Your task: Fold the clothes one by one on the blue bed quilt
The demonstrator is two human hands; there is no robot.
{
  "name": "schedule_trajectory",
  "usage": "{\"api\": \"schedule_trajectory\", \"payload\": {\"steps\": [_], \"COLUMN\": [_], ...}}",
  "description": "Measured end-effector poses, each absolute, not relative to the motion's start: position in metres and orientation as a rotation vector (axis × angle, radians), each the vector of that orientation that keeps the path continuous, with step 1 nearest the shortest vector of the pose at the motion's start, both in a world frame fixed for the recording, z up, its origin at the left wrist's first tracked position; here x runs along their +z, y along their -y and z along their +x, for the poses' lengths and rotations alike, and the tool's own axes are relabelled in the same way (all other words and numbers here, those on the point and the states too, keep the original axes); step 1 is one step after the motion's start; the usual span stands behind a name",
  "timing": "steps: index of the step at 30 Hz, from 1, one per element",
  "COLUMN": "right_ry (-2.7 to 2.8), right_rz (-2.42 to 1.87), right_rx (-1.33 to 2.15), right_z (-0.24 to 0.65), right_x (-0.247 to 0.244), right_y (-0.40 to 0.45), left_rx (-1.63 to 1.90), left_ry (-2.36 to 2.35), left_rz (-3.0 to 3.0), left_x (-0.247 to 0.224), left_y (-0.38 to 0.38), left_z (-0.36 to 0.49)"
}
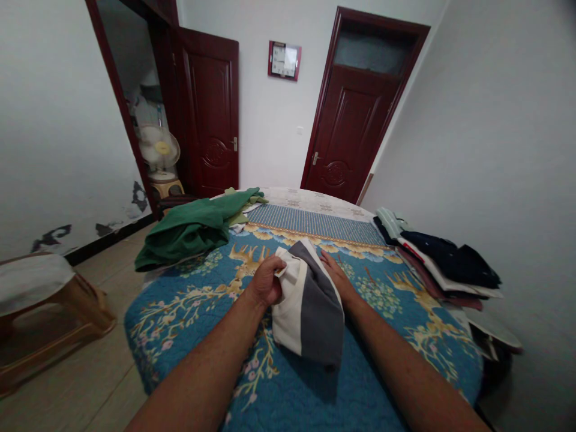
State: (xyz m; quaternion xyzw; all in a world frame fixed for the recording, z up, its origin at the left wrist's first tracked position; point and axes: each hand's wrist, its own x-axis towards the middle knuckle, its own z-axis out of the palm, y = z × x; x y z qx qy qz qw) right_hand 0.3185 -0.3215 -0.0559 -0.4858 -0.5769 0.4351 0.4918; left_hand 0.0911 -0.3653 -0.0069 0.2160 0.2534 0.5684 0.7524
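A white and grey shirt (321, 312), folded into a narrow bundle, is held over the middle of the table. My left hand (267, 281) is closed on its white edge by the neckline, thumb on top. On the far right side of the bundle, my right hand (336, 276) presses against the grey part; some fingers show, while the thumb is hidden by the cloth. The shirt's lower end hangs towards me, casting a shadow on the blue patterned cover (189, 324).
A loose green garment (193, 228) lies at the table's left edge, with other clothes beneath it. Folded clothes (450, 258) are stacked at the right edge. A stool (54, 306) stands left of the table. Beyond are two dark red doors (211, 108) and a fan (157, 147).
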Motion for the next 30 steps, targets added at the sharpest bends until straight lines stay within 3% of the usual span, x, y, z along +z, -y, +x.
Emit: {"api": "schedule_trajectory", "payload": {"steps": [11,30], "right_ry": [1.342,1.368], "right_rz": [-1.201,-1.202], "right_rx": [1.179,1.095], "right_z": [0.315,0.314], "right_x": [-0.045,-0.060], "right_y": [0.326,0.316], "left_rx": [1.194,1.235], "left_ry": [-0.545,-0.670], "left_rz": [0.516,0.518], "left_x": [-0.004,0.000], "left_y": [0.370,0.372], "left_z": [0.095,0.099]}}
